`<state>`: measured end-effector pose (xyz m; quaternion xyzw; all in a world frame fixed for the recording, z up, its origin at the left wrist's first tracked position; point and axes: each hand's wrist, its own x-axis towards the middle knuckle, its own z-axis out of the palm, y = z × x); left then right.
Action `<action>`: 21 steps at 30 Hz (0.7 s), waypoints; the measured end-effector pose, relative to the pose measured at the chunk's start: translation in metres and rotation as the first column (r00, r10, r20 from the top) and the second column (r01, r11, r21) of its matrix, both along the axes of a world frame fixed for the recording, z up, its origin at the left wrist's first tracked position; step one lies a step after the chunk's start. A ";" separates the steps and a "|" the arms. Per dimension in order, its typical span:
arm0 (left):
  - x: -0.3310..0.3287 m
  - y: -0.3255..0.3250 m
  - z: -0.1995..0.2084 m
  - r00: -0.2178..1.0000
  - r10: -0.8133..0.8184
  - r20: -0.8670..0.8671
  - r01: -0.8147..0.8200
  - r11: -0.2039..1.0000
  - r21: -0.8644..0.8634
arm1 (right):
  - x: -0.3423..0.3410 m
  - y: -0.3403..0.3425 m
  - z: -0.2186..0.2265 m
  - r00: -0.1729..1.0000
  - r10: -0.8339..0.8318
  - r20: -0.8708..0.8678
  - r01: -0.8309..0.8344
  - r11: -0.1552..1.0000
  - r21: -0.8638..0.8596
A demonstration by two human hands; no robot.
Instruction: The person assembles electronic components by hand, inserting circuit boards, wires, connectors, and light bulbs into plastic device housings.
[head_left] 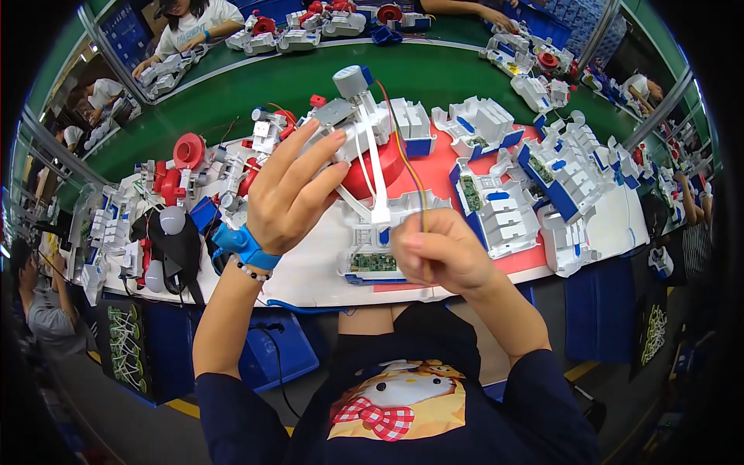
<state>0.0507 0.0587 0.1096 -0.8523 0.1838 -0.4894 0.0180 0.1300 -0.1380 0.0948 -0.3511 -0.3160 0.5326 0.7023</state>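
My left hand, wearing a blue wrist strap and a beaded bracelet, grips the side of a white motor assembly. Its fingers lie across the white housing and its thumb is hidden. A round grey-white motor with a blue end sits on top, and a red wheel-like part is underneath. From the blue end, a thin multicoloured wire bundle runs down into my closed right hand. White flat cables hang down to a connector above an open white shell with a green circuit board.
Several white-and-blue shells crowd the right side of the white table, partly on a red mat. Red-and-white assemblies and a black bag lie left. Behind runs a green conveyor, with people working beyond. A blue bin stands below.
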 end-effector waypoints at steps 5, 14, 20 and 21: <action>-0.008 0.006 0.003 1.000 -0.011 -0.025 0.011 1.000 0.023 | 0.012 -0.031 -0.003 0.999 -0.002 0.034 0.001 1.000 0.030; -0.002 0.020 -0.001 0.998 0.053 0.034 -0.055 0.997 0.059 | 0.028 -0.018 -0.001 0.985 0.163 0.047 -0.158 0.982 -0.105; -0.004 0.015 -0.011 0.998 0.057 -0.038 -0.057 0.998 0.012 | 0.027 -0.011 -0.013 0.981 0.173 0.084 -0.162 0.979 -0.122; -0.004 0.014 -0.012 0.998 0.045 -0.039 -0.045 0.999 0.003 | 0.026 -0.011 -0.014 0.983 0.153 0.105 -0.140 0.982 -0.124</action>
